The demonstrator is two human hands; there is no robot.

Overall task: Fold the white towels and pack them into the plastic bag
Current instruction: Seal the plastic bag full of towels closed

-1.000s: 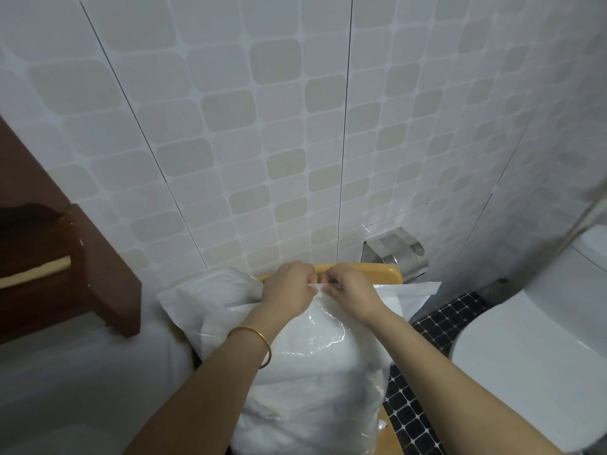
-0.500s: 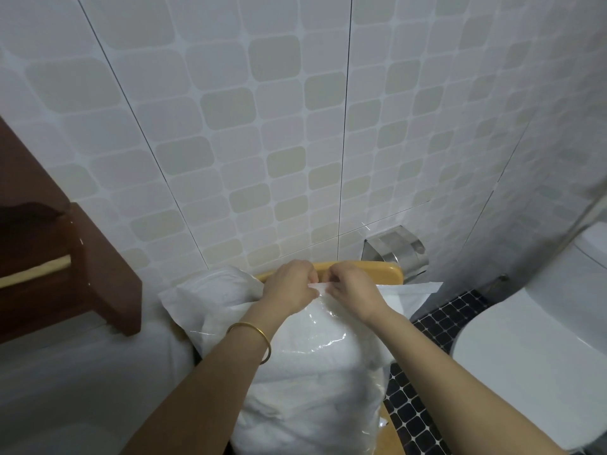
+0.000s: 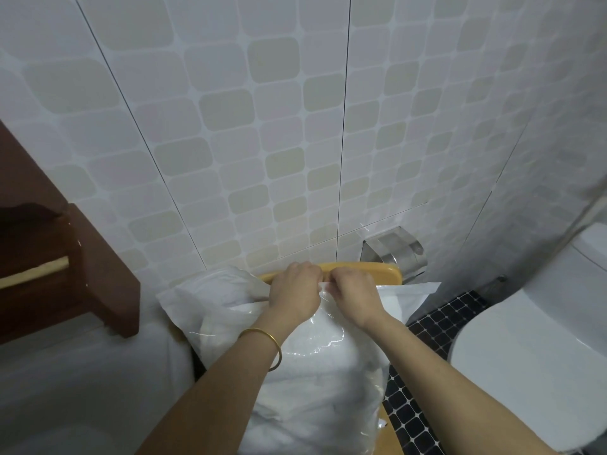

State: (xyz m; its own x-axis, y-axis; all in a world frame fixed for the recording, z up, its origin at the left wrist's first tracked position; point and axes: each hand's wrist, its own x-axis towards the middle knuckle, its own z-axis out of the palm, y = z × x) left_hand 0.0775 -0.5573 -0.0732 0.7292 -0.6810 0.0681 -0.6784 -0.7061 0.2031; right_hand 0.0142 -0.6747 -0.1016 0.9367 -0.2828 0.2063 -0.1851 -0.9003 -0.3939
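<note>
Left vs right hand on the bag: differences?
The left hand wears a gold bangle at its wrist; the right hand wears none. The left forearm passes over the clear plastic bag of white towels; the right forearm comes in from its right side. Shared: both pinch the bag's top edge.

Below the right hand (image 3: 353, 290) the bag (image 3: 328, 339) is glossy clear plastic, the towels (image 3: 312, 399) matt cloth; beyond it, the holder (image 3: 394, 254) shiny metal.

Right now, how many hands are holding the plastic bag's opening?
2. The left hand, gold bangle on its wrist, pinches the top edge of the plastic bag; the right hand pinches it just beside. None seems hidden.
</note>
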